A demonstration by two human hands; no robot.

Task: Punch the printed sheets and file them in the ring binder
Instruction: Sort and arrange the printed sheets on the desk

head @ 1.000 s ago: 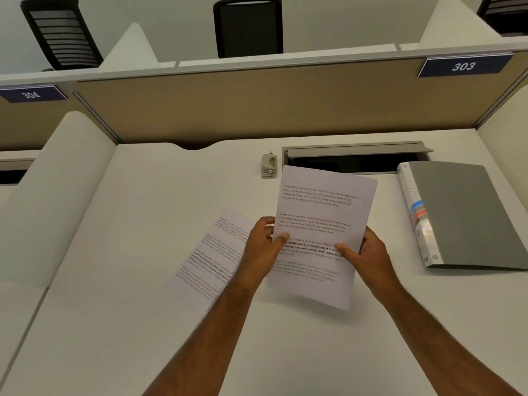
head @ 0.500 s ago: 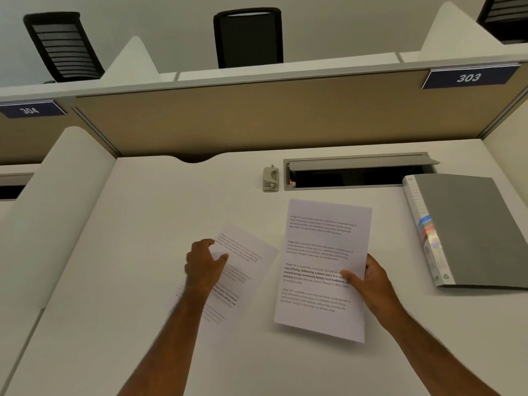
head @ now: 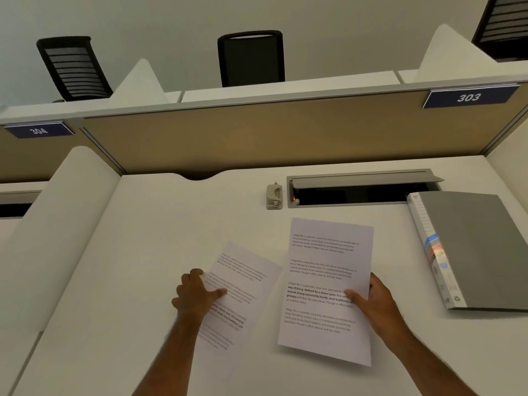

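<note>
Two printed sheets are in view on the white desk (head: 143, 252). My right hand (head: 371, 301) pinches the right edge of one printed sheet (head: 325, 270), thumb on top, holding it just above the desk. My left hand (head: 197, 295) pinches the left edge of a second printed sheet (head: 245, 270) that lies tilted on the desk; the thumb lies on the text, the fingers curl at the edge. A small grey hole punch (head: 274, 196) stands further back, beyond both sheets. The grey ring binder (head: 474, 247) lies closed at the right.
An open cable tray (head: 357, 192) is sunk into the desk behind the sheets, right of the punch. A tan partition (head: 257, 132) closes the back, white side panels flank the desk. Black chairs stand beyond the partition.
My left hand let go of the sheet held in the air and moved left onto the second sheet on the desk. My right hand lowered its sheet toward the desk.
</note>
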